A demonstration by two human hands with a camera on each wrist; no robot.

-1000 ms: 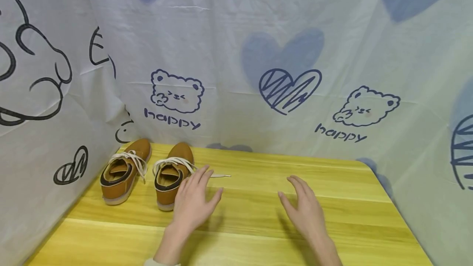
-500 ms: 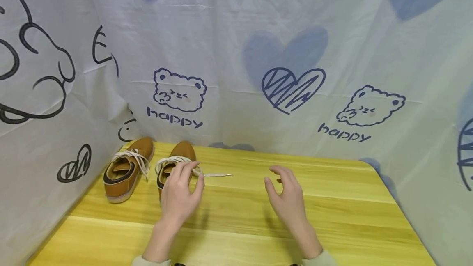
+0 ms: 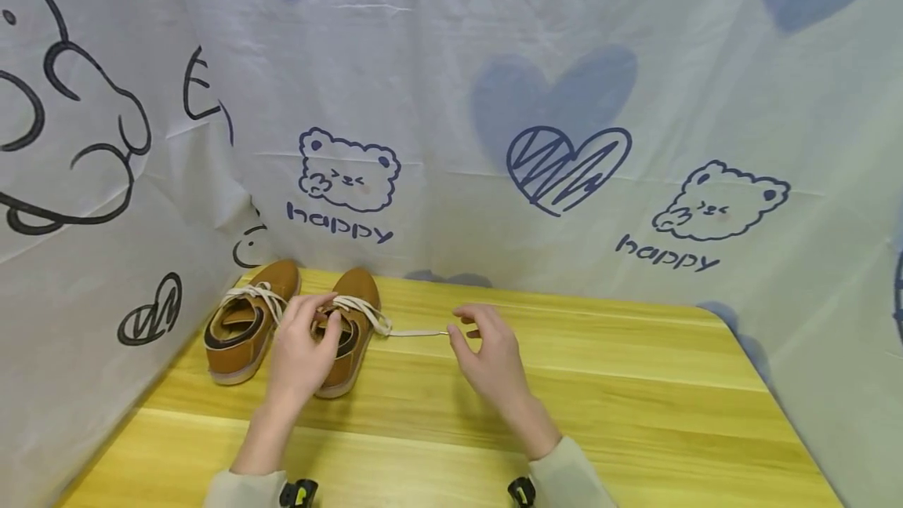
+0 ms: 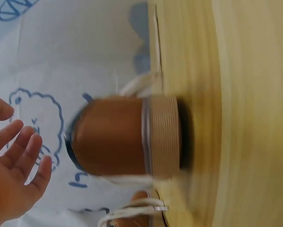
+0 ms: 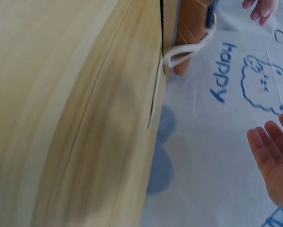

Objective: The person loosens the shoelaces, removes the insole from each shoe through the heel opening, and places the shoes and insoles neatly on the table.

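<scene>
Two brown shoes with white laces stand side by side at the table's left: a left shoe [image 3: 231, 364] and a right shoe [image 3: 356, 284]. From the right shoe a loose shoelace [image 3: 416, 333] runs rightward along the tabletop, its tip by my right hand [image 3: 492, 359]. That hand hovers with relaxed, bent fingers; the right wrist view shows the hand [image 5: 278, 170] apart from the lace [image 5: 155, 97]. My left hand [image 3: 299, 351] hangs beside and partly over the right shoe, hiding some of its opening. In the left wrist view its fingers [image 4: 25, 151] hold nothing, clear of the shoe heel [image 4: 113, 137].
The yellow wooden table [image 3: 635, 406] extends to the right. A white printed cloth [image 3: 451, 241] hangs along its back, with more cloth at both sides. Dark devices sit at both wrists, such as the left wristband [image 3: 299, 494].
Both hands have moved left, the left one to the right shoe and the right one close to the lace tip. The view has shifted slightly; the shoes and lace look unmoved.
</scene>
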